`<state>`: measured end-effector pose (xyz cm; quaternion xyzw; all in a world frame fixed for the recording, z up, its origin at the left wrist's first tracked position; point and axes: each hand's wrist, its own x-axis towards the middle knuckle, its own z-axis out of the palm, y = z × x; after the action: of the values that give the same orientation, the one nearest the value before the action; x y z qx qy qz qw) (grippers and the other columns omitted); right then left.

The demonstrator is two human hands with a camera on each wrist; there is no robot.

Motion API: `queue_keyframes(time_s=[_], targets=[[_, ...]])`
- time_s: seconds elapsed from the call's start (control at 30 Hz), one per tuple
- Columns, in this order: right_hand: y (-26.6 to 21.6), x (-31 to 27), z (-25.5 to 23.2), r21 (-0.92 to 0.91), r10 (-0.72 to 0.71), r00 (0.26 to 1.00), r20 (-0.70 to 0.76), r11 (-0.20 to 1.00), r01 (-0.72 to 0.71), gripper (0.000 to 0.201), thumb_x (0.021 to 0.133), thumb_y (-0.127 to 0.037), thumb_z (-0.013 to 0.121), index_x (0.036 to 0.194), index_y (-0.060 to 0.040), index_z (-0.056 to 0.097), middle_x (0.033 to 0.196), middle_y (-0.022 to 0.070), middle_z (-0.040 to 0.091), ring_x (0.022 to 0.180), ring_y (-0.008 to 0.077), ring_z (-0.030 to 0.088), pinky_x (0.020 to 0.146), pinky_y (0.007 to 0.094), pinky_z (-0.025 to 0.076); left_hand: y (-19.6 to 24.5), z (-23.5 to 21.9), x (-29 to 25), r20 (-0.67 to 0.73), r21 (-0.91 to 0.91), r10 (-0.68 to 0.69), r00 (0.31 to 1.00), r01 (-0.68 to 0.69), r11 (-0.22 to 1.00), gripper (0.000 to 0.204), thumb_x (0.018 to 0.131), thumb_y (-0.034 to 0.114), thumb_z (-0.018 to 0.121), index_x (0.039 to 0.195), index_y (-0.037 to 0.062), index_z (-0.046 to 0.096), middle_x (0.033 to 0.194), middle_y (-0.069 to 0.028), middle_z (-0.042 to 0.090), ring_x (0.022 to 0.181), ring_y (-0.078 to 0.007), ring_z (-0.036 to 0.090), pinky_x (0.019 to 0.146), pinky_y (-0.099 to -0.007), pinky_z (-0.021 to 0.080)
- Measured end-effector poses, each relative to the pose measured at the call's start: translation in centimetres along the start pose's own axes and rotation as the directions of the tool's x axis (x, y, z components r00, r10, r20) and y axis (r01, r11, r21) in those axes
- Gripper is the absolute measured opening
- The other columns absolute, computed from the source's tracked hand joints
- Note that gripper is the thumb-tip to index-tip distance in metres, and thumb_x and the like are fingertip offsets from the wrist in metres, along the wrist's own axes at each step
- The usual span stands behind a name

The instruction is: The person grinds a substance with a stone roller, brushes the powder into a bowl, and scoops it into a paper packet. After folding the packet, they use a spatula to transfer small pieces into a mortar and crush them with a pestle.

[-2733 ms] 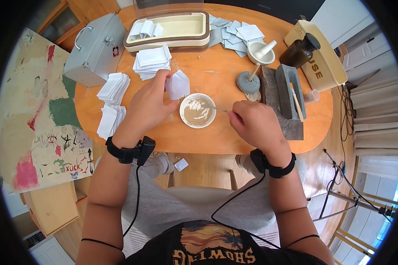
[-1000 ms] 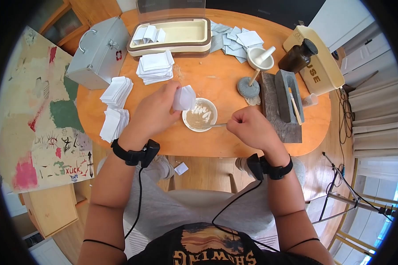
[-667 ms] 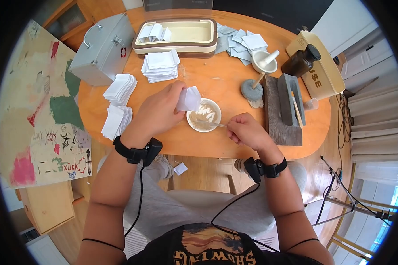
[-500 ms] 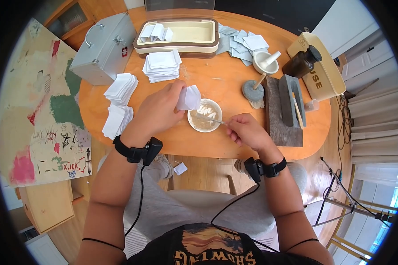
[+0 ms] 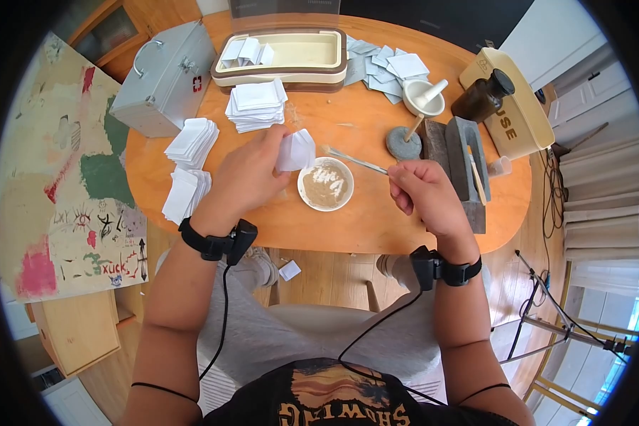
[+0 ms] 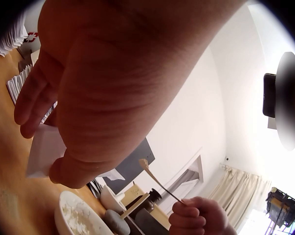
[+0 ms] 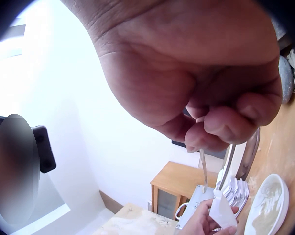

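At six o'clock of table (image 5: 291,228). Pinching narrowly with left hand (image 5: 252,167) and right hand (image 5: 433,195). Flanking bowl (image 5: 324,209). Holding left, at bowl's eleven, paper packet (image 5: 297,150), likely shortening reach; right, toward two, spoon (image 5: 361,162) by handle-end, probably sparing fingers.

Head view looks down; both wrist views share the bowl (image 5: 325,184).

- silver case (image 5: 160,89) with a red cross, just sitting near the painted board (image 5: 85,184)
- that board's showing off pink, red and green splotches, btw
- dark bottle (image 5: 481,99) is standing right by the beige bin (image 5: 525,117)
- white mortar (image 5: 412,101) is holding its pestle (image 5: 432,93)
- pale curtains (image 5: 600,202) are hanging off to the side
- white scrap (image 5: 290,270) is lying on the floor (image 5: 319,280)
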<state>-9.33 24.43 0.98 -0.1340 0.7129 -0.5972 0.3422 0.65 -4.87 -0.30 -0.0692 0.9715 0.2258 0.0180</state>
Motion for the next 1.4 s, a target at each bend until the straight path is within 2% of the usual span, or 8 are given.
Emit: queue_keyframes(time_s=[0.07, 0.17, 0.2, 0.27, 0.37, 0.6, 0.8, 1.4], targets=[[0.1, 0.1, 0.7, -0.006, -0.021, 1.0, 0.008, 1.0, 0.021, 0.035, 0.108, -0.021, 0.064, 0.077, -0.0057, 0.065, 0.064, -0.0021, 0.055, 0.058, 0.006, 0.052, 0.052, 0.0268, 0.042, 0.2, 0.4, -0.2, -0.053, -0.022, 0.033, 0.998, -0.034, 0.999, 0.064, 0.087, 0.014, 0.084, 0.142, 0.0054, 0.053, 0.131, -0.021, 0.07, 0.114, -0.0382, 0.072, 0.094, -0.0453, 0.058], [-0.2, -0.8, 3.2, -0.643, -0.433, 0.899, -0.063, 0.707, 0.296, 0.025, 0.103, -0.017, 0.069, 0.083, -0.0027, 0.066, 0.067, 0.0131, 0.06, 0.057, 0.0317, 0.057, 0.057, 0.0413, 0.048, 0.0, 1.1, -0.1, -0.098, -0.106, 0.1, 0.99, -0.11, 0.988, 0.065, 0.087, 0.014, 0.086, 0.141, 0.0044, 0.052, 0.131, -0.0209, 0.071, 0.116, -0.0363, 0.072, 0.097, -0.0449, 0.057], [-0.1, -1.0, 3.4, -0.642, -0.434, 0.899, -0.063, 0.707, 0.296, 0.025, 0.103, -0.017, 0.069, 0.083, -0.0027, 0.066, 0.067, 0.0131, 0.06, 0.057, 0.0317, 0.057, 0.057, 0.0413, 0.048, -0.1, 1.2, -0.1, -0.098, -0.106, 0.1, 0.99, -0.11, 0.988, 0.065, 0.087, 0.014, 0.086, 0.141, 0.0044, 0.052, 0.131, -0.0209, 0.071, 0.116, -0.0363, 0.072, 0.097, -0.0449, 0.057], [0.0, -1.1, 3.7, -0.819, -0.675, 0.731, 0.096, 0.364, 0.444, 0.02, 0.099, -0.013, 0.071, 0.083, -0.0031, 0.065, 0.072, 0.015, 0.063, 0.063, 0.0389, 0.058, 0.059, 0.0443, 0.048, -0.2, 1.2, -0.1, -0.118, -0.141, 0.125, 0.985, -0.141, 0.98, 0.065, 0.087, 0.013, 0.086, 0.141, 0.0039, 0.052, 0.129, -0.0209, 0.071, 0.118, -0.0348, 0.072, 0.099, -0.0443, 0.057], [-0.6, -1.5, 3.4, -0.808, -0.775, 0.628, 0.067, 0.327, 0.491, 0.018, 0.097, -0.01, 0.072, 0.083, -0.0034, 0.064, 0.073, 0.0152, 0.06, 0.065, 0.038, 0.061, 0.06, 0.0461, 0.048, -0.5, 1.1, -0.1, -0.126, -0.154, 0.127, 0.984, -0.146, 0.977, 0.065, 0.087, 0.011, 0.086, 0.141, 0.0034, 0.051, 0.129, -0.0209, 0.07, 0.121, -0.0354, 0.071, 0.101, -0.0439, 0.057], [-0.4, -2.1, 1.9, -0.808, -0.574, 0.817, -0.059, 0.507, 0.299, 0.022, 0.098, -0.012, 0.07, 0.081, -0.0026, 0.062, 0.074, 0.0169, 0.063, 0.069, 0.0391, 0.064, 0.061, 0.0475, 0.05, -2.0, -0.3, 0.3, -0.081, -0.213, 0.004, 0.997, -0.021, 0.977, 0.061, 0.088, 0.008, 0.083, 0.14, 0.003, 0.05, 0.131, -0.0215, 0.069, 0.12, -0.036, 0.071, 0.102, -0.0436, 0.057], [3.0, 0.0, 2.8, -0.914, -0.624, 0.777, 0.081, 0.264, 0.307, 0.019, 0.096, -0.015, 0.073, 0.082, -0.005, 0.064, 0.076, 0.0147, 0.066, 0.071, 0.038, 0.068, 0.065, 0.0486, 0.054, -1.6, -0.2, 0.1, -0.101, -0.213, 0.085, 0.991, -0.105, 0.971, 0.059, 0.088, 0.006, 0.082, 0.138, 0.0038, 0.051, 0.129, -0.0213, 0.071, 0.12, -0.0356, 0.071, 0.102, -0.0436, 0.057], [2.7, -0.1, 2.9, -0.887, -0.53, 0.833, 0.157, 0.295, 0.356, 0.021, 0.097, -0.021, 0.075, 0.085, -0.0051, 0.068, 0.082, 0.0142, 0.069, 0.077, 0.0382, 0.069, 0.068, 0.0485, 0.055, -0.7, -0.3, -0.2, -0.118, -0.303, 0.261, 0.958, -0.285, 0.909, 0.059, 0.088, 0.004, 0.083, 0.14, 0.0073, 0.055, 0.13, -0.0146, 0.071, 0.12, -0.032, 0.072, 0.1, -0.04, 0.059]])
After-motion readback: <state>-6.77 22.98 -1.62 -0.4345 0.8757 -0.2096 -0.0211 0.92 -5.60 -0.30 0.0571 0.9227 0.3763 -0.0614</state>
